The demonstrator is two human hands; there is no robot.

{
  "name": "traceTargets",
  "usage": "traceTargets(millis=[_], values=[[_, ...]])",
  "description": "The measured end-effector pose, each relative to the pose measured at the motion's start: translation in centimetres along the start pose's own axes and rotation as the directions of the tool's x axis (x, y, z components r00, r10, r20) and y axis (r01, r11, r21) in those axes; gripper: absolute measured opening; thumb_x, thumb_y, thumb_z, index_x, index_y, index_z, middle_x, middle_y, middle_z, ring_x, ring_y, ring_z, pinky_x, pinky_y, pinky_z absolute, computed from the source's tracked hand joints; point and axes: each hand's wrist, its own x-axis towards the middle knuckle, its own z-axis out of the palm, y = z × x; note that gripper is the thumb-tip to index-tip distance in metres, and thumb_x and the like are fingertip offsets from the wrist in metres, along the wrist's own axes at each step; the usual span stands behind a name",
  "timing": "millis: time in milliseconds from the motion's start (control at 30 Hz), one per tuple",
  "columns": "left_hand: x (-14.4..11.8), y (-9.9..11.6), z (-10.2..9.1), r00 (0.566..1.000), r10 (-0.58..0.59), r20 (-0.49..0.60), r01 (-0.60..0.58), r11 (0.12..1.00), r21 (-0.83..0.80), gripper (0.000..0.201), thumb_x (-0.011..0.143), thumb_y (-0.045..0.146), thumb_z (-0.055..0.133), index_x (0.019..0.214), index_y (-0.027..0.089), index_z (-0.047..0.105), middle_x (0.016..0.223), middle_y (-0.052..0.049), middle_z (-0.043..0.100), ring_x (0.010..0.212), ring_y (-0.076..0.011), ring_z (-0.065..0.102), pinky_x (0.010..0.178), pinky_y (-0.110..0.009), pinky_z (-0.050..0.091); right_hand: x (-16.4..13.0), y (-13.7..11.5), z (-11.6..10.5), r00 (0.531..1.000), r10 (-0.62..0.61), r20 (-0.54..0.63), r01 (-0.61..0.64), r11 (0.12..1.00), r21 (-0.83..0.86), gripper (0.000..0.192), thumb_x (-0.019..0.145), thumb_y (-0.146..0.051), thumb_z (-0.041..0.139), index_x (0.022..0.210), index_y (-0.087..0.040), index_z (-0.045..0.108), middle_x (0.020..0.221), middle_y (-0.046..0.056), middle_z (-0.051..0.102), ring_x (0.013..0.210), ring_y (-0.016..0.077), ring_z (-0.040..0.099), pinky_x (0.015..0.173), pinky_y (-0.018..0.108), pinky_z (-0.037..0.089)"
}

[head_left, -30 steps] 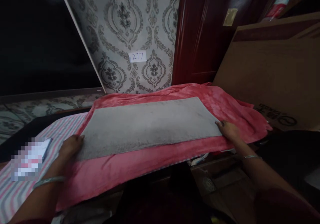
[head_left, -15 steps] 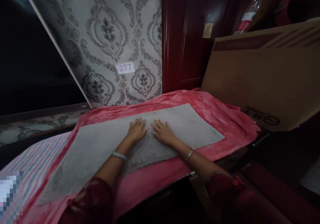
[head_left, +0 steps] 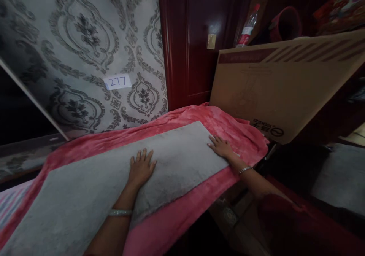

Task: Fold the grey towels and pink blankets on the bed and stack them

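Grey cloth (head_left: 102, 183) lies on a pink blanket (head_left: 230, 128), beneath both hands: left hand (head_left: 142, 168) flat near its middle, right hand (head_left: 222, 147) at its two-o'clock end, fingers spread open, gripping nothing.

Grey cloth (head_left: 176, 149), striped cloth (head_left: 14, 201) cut off lower left; bottle label (head_left: 246, 31) too small to read.

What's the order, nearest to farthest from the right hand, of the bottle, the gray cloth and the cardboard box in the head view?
1. Gray cloth: directly under the right hand, touching it.
2. Cardboard box: beyond the hand, to its right.
3. Bottle: farthest, showing above the box's top edge near its left end.
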Motion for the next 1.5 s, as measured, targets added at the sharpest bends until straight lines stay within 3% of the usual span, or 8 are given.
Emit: traceTargets(millis=[100,200,333,433,700,967,1300,1500], values=[[0.0,-0.1,0.2,1.0,-0.001,-0.006,0.0,1.0,-0.009,0.059,0.101,0.043,0.035,0.156,0.022,0.04,0.164,-0.015,0.031,0.151,-0.0375,0.029,0.118,-0.063,0.027,0.2,-1.1,-0.6,0.999,0.043,-0.031,-0.043,0.999,-0.026,0.064,0.104,-0.053,0.03,0.162,-0.025,0.027,0.168,0.013,0.014,0.155,0.0337,0.014,0.118,0.064,0.02],[0.0,-0.1,0.3,1.0,-0.004,-0.012,0.004,1.0,0.0,0.059,0.1,0.042,0.035,0.156,0.023,0.041,0.164,-0.014,0.032,0.151,-0.0368,0.029,0.118,-0.062,0.027,0.4,-6.5,-0.8,0.985,-0.152,-0.082,0.151,0.988,-0.019,0.064,0.104,-0.051,0.034,0.161,-0.024,0.029,0.168,0.013,0.014,0.155,0.0322,0.014,0.119,0.062,0.02],[0.0,-0.2,0.3,1.0,-0.007,-0.003,0.007,0.999,0.033,0.059,0.1,0.041,0.035,0.156,0.023,0.041,0.164,-0.014,0.032,0.152,-0.0356,0.028,0.119,-0.061,0.028,1.0,-14.2,-0.6,0.846,-0.521,-0.117,0.527,0.85,0.021,0.058,0.105,-0.049,0.032,0.159,-0.026,0.032,0.167,0.006,0.02,0.153,0.0283,0.019,0.121,0.054,0.017],[0.1,-0.3,0.4,1.0,-0.013,-0.002,0.013,0.998,0.054,0.058,0.1,0.041,0.035,0.156,0.024,0.04,0.164,-0.012,0.032,0.152,-0.0348,0.028,0.119,-0.06,0.028,2.7,-16.2,-0.6,0.797,-0.588,-0.136,0.596,0.803,0.021,0.052,0.106,-0.048,0.025,0.155,-0.034,0.037,0.165,-0.005,0.026,0.152,0.0234,0.023,0.122,0.046,0.015],[0.4,-0.7,1.2,1.0,-0.012,-0.002,0.012,0.999,0.036,0.059,0.099,0.041,0.038,0.155,0.026,0.041,0.164,-0.011,0.031,0.152,-0.0336,0.027,0.121,-0.059,0.026,10.5,-6.6,-1.9,0.966,-0.243,-0.083,0.248,0.967,0.052,0.06,0.105,-0.051,0.031,0.159,-0.025,0.032,0.167,0.01,0.021,0.154,0.0285,0.02,0.12,0.059,0.019],[0.9,-1.5,-0.3,0.991,0.024,0.134,-0.014,0.997,-0.072,0.06,0.1,0.047,0.038,0.157,0.027,0.037,0.166,-0.012,0.025,0.153,-0.0332,0.024,0.12,-0.059,0.025,11.6,-3.9,0.9,0.975,-0.175,-0.135,0.182,0.982,0.045,0.061,0.104,-0.052,0.023,0.161,-0.029,0.029,0.169,0.004,0.019,0.154,0.0289,0.02,0.122,0.055,0.021],[-0.3,-16.8,-0.6,0.935,-0.313,0.17,0.316,0.949,0.006,0.061,0.101,0.045,0.029,0.159,0.024,0.031,0.167,-0.011,0.024,0.155,-0.0316,0.02,0.12,-0.064,0.016,12.4,-3.3,2.1,0.971,-0.178,-0.161,0.188,0.981,0.054,0.064,0.102,-0.055,0.021,0.16,-0.029,0.032,0.168,0.002,0.022,0.153,0.0282,0.023,0.122,0.056,0.023],[-4.6,-27.1,0.0,0.825,-0.542,0.157,0.554,0.831,-0.042,0.068,0.099,0.052,0.022,0.161,0.023,0.026,0.168,-0.011,0.021,0.156,-0.0327,0.013,0.12,-0.068,0.012,13.2,-2.9,3.0,0.959,-0.186,-0.214,0.193,0.981,0.016,0.063,0.102,-0.055,0.022,0.158,-0.03,0.035,0.166,0.003,0.028,0.151,0.0296,0.029,0.12,0.058,0.027]])
